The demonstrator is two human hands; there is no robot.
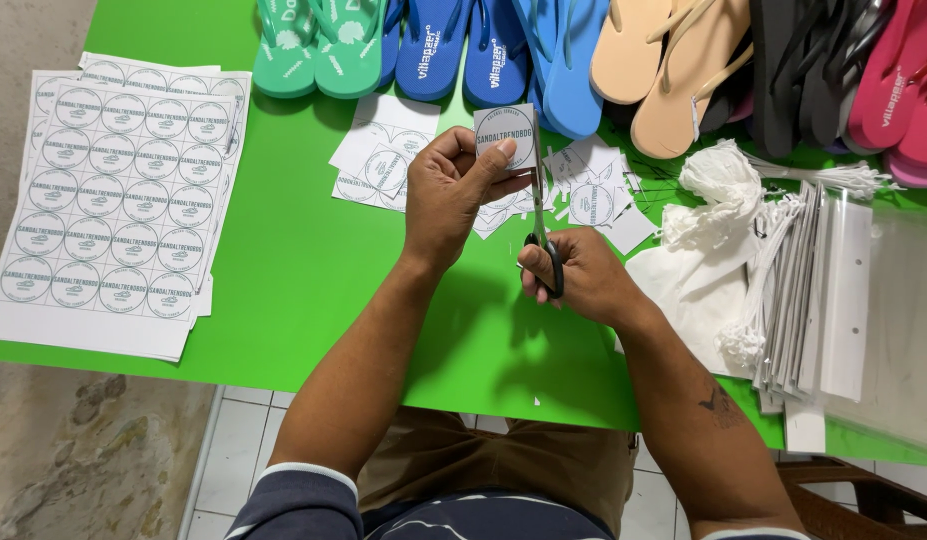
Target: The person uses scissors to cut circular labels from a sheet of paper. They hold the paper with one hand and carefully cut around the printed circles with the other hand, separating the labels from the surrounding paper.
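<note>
Over the green table [313, 270], scissors [540, 215] meet a paper label [506, 135].

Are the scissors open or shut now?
Cannot tell for sure. The scissors in the right hand point upward beside the paper label held by the left hand; the blades look nearly together.

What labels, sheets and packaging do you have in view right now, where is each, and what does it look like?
Cut label: in left hand, small white piece, grey round print; scissors in right hand.
Label sheets: table's left, white stack, rows of circles.
Cut pieces: centre, white squares, scraps.
Clear bags: right, white header strips.
</note>
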